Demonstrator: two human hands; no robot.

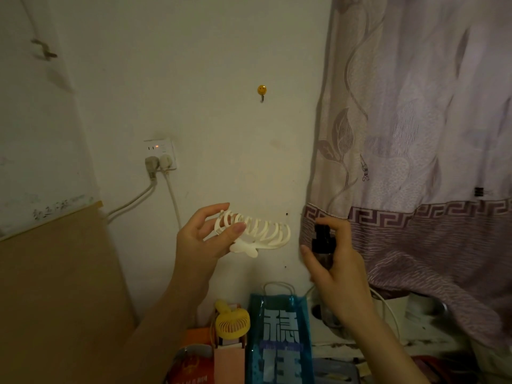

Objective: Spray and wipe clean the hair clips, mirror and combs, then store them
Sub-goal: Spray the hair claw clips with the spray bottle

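Note:
My left hand (202, 239) holds up a large cream claw hair clip (260, 234) in front of the wall, pinching its left end between thumb and fingers. My right hand (335, 261) grips a small dark spray bottle (322, 242) with a black nozzle, just to the right of the clip and level with it. A finger lies over the top of the nozzle. The nozzle faces left towards the clip. No mirror or comb shows in this view.
A blue gift bag (279, 339) and a yellow mini fan (231, 322) stand below my hands. A brown board (55, 286) leans at the left, a patterned curtain (415, 162) hangs at the right. A wall socket (160, 156) and a smiley hook (261, 90) are on the wall.

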